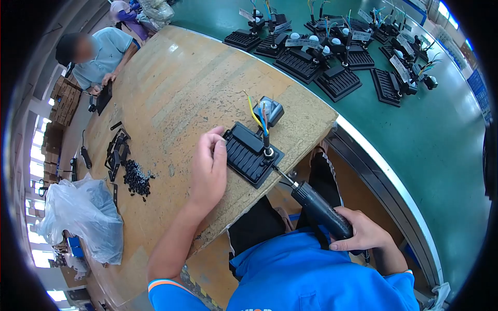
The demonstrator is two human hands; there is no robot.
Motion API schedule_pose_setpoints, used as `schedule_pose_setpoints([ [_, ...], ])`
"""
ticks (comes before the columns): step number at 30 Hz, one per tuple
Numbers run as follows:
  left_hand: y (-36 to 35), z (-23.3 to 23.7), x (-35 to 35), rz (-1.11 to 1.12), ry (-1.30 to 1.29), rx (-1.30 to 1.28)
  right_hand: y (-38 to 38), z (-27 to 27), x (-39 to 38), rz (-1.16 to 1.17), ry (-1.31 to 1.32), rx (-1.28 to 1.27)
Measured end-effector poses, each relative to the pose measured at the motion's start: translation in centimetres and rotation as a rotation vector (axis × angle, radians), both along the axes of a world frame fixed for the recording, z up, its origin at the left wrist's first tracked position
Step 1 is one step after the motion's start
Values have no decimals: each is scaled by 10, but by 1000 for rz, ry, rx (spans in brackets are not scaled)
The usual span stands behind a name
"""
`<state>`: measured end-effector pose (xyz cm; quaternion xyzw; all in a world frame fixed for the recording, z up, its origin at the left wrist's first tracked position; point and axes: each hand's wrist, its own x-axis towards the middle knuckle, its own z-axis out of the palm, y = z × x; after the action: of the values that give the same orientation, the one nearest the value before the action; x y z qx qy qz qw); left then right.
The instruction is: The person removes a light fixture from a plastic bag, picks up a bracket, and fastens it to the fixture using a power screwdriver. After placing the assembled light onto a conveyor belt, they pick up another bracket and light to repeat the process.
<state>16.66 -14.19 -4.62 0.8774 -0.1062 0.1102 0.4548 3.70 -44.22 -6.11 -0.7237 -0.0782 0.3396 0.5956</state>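
A black finned floodlight (249,158) lies near the table's corner, a small sensor head (271,110) with a clear dome at its far side. Yellow, blue and brown wires (263,122) rise from its cable gland. My left hand (209,168) grips the floodlight's left edge with bent fingers, the thumb at the rim. Wrapped in my right hand (360,230) is a black electric screwdriver (321,210), tilted up to the left. Its bit (284,175) reaches the floodlight's near right edge; the very tip is hard to see there.
Small black parts (137,179) lie piled beside black brackets (116,153) on the left, near a clear plastic bag (85,217). Several wired floodlights (337,83) stand on the green conveyor (404,135). Across the table (171,88), a person (106,54) handles a dark panel.
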Motion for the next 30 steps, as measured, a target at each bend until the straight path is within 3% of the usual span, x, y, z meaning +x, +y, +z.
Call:
schedule_pose_setpoints([
  [10, -13, -8, 1, -2, -150, 112, 4, 1, 0, 32, -70, 4],
  [12, -19, 0, -8, 109, -245, 323, 8, 9, 3, 27, -54, 27],
  [15, -24, 15, -18, 62, -278, 434, 14, 12, 4, -1, -65, 67],
  [16, -25, 19, -21, 62, -277, 433, 16, 11, 4, -20, -95, 84],
  [18, -24, 24, -24, -78, -23, 250, 16, 9, 4, 4, -110, 76],
  [25, -21, 12, -23, -121, 32, 3, 18, 11, 3, 26, -69, 52],
  [30, -16, 16, -26, -173, 0, 83, 17, 11, 3, 37, -41, 35],
])
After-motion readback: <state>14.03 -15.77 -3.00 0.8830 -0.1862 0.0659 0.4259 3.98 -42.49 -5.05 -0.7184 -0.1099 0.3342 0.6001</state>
